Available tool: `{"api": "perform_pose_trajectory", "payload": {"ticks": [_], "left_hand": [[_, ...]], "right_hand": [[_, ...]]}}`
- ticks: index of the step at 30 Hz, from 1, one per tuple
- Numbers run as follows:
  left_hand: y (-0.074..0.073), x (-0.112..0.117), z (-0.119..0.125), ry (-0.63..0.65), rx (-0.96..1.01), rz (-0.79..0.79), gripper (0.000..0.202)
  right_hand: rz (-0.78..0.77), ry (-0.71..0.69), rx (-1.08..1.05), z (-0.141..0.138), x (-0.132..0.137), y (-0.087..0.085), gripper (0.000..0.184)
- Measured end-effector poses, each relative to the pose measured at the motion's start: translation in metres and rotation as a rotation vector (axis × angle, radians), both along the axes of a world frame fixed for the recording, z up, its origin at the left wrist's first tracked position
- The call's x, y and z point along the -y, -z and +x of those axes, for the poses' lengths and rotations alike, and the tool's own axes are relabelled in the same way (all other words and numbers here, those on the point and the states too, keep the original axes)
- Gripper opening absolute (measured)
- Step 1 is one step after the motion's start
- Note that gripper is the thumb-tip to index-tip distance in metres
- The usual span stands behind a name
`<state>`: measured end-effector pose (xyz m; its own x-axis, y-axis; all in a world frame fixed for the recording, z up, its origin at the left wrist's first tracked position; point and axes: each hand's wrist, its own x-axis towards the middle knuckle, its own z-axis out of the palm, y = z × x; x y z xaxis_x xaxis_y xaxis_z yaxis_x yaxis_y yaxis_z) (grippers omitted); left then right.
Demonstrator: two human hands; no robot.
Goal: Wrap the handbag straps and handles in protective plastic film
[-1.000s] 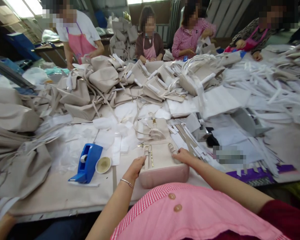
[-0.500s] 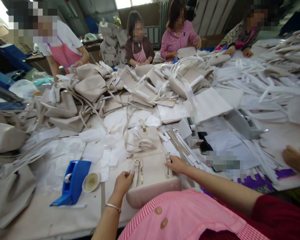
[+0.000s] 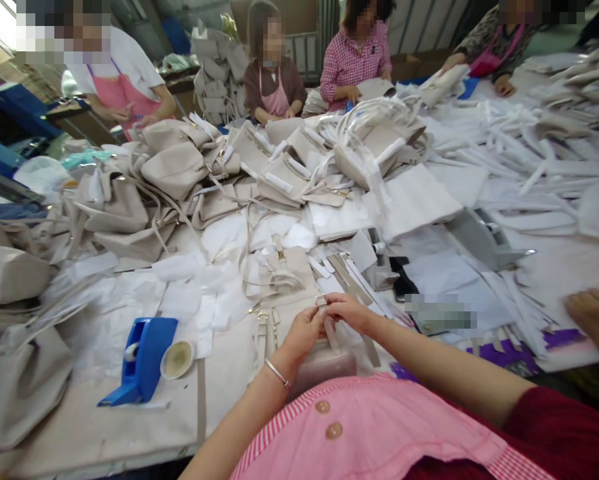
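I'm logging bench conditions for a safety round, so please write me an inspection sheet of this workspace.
Surface: pale beige flat table, strewn with thin white paper-like pieces.
Work item: pale beige bag with pinkish base and gold-coloured buckles, lying before the person.
Clutter: heaped beige bags, blue plastic tape dispenser, small round white dish.
Hands: left hand and right hand meet at the bag's narrow beige strap; exact grip hidden.
Cables: nothing seen.
Surroundings: four people across the table.
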<state>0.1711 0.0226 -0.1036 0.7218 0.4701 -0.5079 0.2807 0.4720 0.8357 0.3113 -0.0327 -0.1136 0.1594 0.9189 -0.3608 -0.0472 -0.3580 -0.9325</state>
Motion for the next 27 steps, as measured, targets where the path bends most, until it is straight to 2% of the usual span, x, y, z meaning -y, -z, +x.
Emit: {"api": "perform_pose_trajectory", "payload": {"ticks": [5, 10, 14, 19, 21, 24, 27], "left_hand": [[0.006, -0.004, 0.012, -0.143, -0.027, 0.018, 0.045], [0.007, -0.004, 0.02, -0.136, -0.038, -0.016, 0.041], [0.007, -0.007, 0.022, -0.19, 0.035, -0.134, 0.042], [0.006, -0.009, 0.03, -0.238, 0.006, -0.104, 0.034], [0.008, -0.009, 0.03, -0.281, -0.03, -0.148, 0.03], [0.011, -0.01, 0.028, -0.36, -0.052, -0.187, 0.027], [0.012, -0.012, 0.024, -0.411, -0.042, -0.211, 0.03]], "right_hand": [[-0.007, 0.073, 0.059, 0.011, -0.016, 0.0, 0.018], [0.005, 0.211, 0.243, 0.019, -0.033, 0.002, 0.016], [-0.008, 0.158, 0.241, 0.02, -0.039, 0.008, 0.018], [-0.034, 0.097, 0.261, 0.021, -0.037, 0.01, 0.025], [-0.008, 0.107, 0.34, 0.034, -0.032, 0.004, 0.022], [0.033, 0.15, 0.467, 0.068, -0.024, -0.008, 0.018], [0.013, 0.199, 0.572, 0.1, -0.014, -0.016, 0.028]]}}
